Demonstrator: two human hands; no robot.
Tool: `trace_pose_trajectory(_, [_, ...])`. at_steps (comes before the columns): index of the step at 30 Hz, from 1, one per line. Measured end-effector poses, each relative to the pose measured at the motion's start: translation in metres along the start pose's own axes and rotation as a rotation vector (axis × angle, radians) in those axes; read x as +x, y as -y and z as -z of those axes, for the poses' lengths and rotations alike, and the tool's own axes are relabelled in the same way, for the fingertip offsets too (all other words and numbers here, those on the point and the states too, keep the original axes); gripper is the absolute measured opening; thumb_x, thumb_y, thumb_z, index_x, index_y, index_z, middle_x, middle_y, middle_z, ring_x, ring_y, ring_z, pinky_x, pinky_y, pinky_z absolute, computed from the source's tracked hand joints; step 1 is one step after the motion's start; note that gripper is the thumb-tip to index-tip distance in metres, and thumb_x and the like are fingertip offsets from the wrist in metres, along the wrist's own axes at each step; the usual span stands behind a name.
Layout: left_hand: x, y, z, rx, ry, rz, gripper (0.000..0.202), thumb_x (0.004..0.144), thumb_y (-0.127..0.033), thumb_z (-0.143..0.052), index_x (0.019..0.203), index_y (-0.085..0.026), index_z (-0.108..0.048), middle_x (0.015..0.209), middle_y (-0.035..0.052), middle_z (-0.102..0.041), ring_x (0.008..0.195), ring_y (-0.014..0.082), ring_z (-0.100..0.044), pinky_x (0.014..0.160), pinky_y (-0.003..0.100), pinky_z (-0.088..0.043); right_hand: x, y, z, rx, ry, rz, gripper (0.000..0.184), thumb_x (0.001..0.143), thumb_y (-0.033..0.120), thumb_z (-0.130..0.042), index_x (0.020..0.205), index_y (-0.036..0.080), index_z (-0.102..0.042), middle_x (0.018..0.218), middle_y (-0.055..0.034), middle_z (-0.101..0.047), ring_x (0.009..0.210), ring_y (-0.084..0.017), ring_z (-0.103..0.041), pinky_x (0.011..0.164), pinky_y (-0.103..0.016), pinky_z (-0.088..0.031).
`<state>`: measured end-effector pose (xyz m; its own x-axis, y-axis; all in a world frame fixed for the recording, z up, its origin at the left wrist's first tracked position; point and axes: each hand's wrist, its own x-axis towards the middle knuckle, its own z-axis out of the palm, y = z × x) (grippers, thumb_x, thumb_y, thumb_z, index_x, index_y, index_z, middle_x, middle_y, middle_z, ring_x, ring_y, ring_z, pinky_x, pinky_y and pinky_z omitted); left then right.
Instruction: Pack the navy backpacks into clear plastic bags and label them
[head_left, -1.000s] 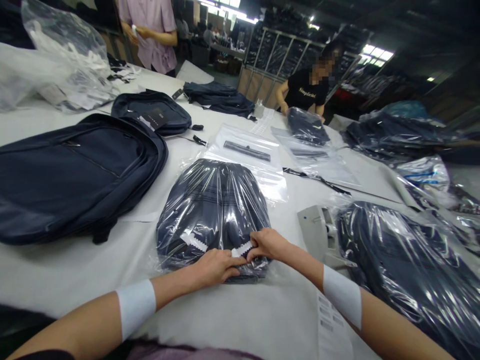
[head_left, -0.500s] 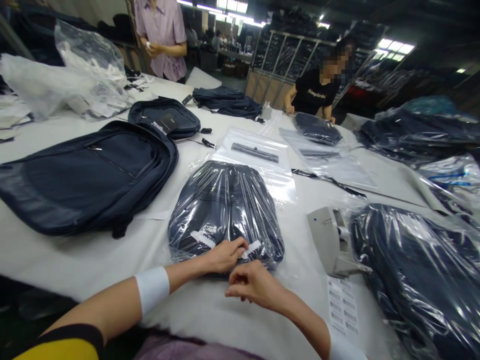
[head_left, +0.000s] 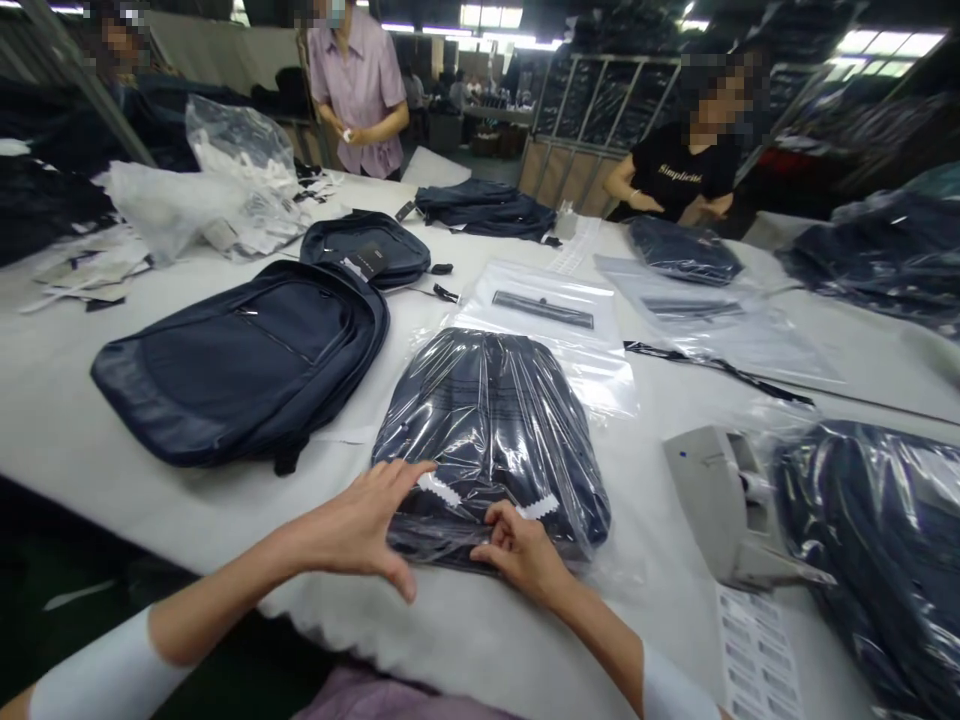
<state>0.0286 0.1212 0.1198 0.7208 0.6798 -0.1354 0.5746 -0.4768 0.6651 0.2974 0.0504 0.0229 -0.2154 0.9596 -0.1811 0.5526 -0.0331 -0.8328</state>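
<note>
A dark navy backpack (head_left: 487,400) lies in a clear plastic bag (head_left: 442,540) directly in front of me. Two white strips with zigzag ends, a left strip (head_left: 439,489) and a right strip (head_left: 538,507), sit on the plastic near its front edge. At the near left corner, my left hand (head_left: 360,525) is open, with thumb and fingers wide apart. My right hand (head_left: 525,550) has its fingers curled at the middle of the bag's near edge, seemingly gripping the plastic; its fingertips are partly hidden.
To the left lies an unwrapped backpack (head_left: 247,370). A grey tape dispenser (head_left: 720,510), a label sheet (head_left: 761,650) and a wrapped backpack (head_left: 877,540) are on the right. Flat clear bags (head_left: 544,345) lie behind. Across the table stand a person in lilac (head_left: 360,80) and another in black (head_left: 675,170).
My left hand has left the plastic's front edge, moved left and spread open. My right hand has come up onto that edge. The view has turned somewhat to the left.
</note>
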Motion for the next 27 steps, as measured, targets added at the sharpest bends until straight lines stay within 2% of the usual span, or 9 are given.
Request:
trace_pose_trajectory(1, [-0.014,0.005,-0.004,0.124,0.012,0.044,0.116,0.048,-0.058,-0.082,0.144,-0.027,-0.024,0.125,0.0112,-0.049,0.112,0.0329,-0.046,0.094,0.047,-0.039,0.000,0.002,0.000,-0.002,-0.003,-0.006,0.040,0.069,0.035,-0.076,0.101,0.023,-0.057,0.058,0.0080,-0.054,0.053,-0.012,-0.052,0.053,-0.022,-0.039])
trace_pose_trajectory(3, [-0.031,0.016,-0.018,0.288,0.018,0.114,0.103,0.057,-0.049,-0.081,0.142,-0.025,-0.028,0.117,0.0111,-0.055,0.106,0.0319,-0.051,0.088,0.043,-0.041,0.001,0.005,0.001,-0.028,0.006,0.002,0.039,0.070,0.038,-0.075,0.102,0.024,-0.058,0.057,0.0080,-0.053,0.054,-0.012,-0.051,0.053,-0.022,-0.038])
trace_pose_trajectory(7, [-0.033,0.034,-0.040,0.238,0.040,0.037,0.026,0.085,-0.036,-0.059,0.108,-0.024,-0.058,0.091,0.0030,-0.063,0.086,0.0215,-0.059,0.075,0.030,-0.042,0.003,0.009,0.000,-0.068,0.035,-0.002,0.021,0.076,0.042,-0.069,0.083,0.023,-0.063,0.054,0.0064,-0.052,0.052,-0.011,-0.050,0.052,-0.021,-0.036])
trace_pose_trajectory(8, [-0.031,0.038,-0.041,0.204,0.036,-0.011,0.017,0.089,-0.036,-0.053,0.096,-0.023,-0.060,0.085,0.0020,-0.062,0.082,0.0193,-0.059,0.072,0.028,-0.041,0.003,0.009,0.000,-0.072,0.034,-0.010,0.020,0.078,0.042,-0.066,0.079,0.023,-0.062,0.053,0.0061,-0.052,0.051,-0.011,-0.050,0.052,-0.021,-0.036])
trace_pose_trajectory(11, [-0.028,0.044,-0.038,0.131,-0.026,-0.148,0.030,0.095,-0.037,-0.041,0.079,-0.019,-0.059,0.080,0.0030,-0.060,0.079,0.0174,-0.055,0.072,0.027,-0.039,0.003,0.011,0.000,-0.082,0.016,-0.021,0.022,0.082,0.042,-0.060,0.072,0.022,-0.061,0.052,0.0056,-0.052,0.050,-0.011,-0.050,0.052,-0.021,-0.036])
trace_pose_trajectory(13, [-0.029,0.049,-0.039,0.042,-0.087,-0.158,0.033,0.095,-0.038,-0.039,0.075,-0.019,-0.058,0.079,0.0030,-0.059,0.078,0.0167,-0.054,0.073,0.027,-0.039,0.003,0.014,0.000,-0.087,0.003,-0.020,0.024,0.084,0.041,-0.056,0.071,0.022,-0.061,0.051,0.0053,-0.052,0.050,-0.011,-0.051,0.051,-0.021,-0.035])
trace_pose_trajectory(18, [-0.028,0.069,-0.062,-0.257,-0.216,0.150,0.036,0.091,-0.039,-0.042,0.065,-0.017,-0.054,0.061,-0.0025,-0.053,0.060,0.0121,-0.049,0.058,0.023,-0.034,0.005,0.022,0.000,-0.116,-0.017,-0.044,0.026,0.084,0.039,-0.052,0.069,0.021,-0.062,0.051,0.0037,-0.052,0.050,-0.012,-0.051,0.049,-0.022,-0.033])
trace_pose_trajectory(23, [-0.017,0.084,-0.076,-0.479,-0.221,0.348,0.038,0.085,-0.044,-0.047,0.061,-0.017,-0.055,0.054,-0.0029,-0.053,0.053,0.0124,-0.047,0.053,0.024,-0.031,0.009,0.021,-0.007,-0.103,-0.059,-0.142,0.026,0.081,0.039,-0.055,0.065,0.020,-0.062,0.051,0.0026,-0.055,0.049,-0.013,-0.051,0.047,-0.023,-0.033])
trace_pose_trajectory(27, [-0.014,0.076,-0.066,-0.249,-0.216,0.360,0.036,0.086,-0.040,-0.046,0.062,-0.017,-0.058,0.056,-0.0014,-0.055,0.059,0.0151,-0.051,0.057,0.026,-0.033,0.011,0.019,-0.009,-0.052,-0.117,-0.213,0.013,0.076,0.034,-0.060,0.077,0.021,-0.058,0.048,0.0059,-0.055,0.046,-0.012,-0.053,0.048,-0.022,-0.036])
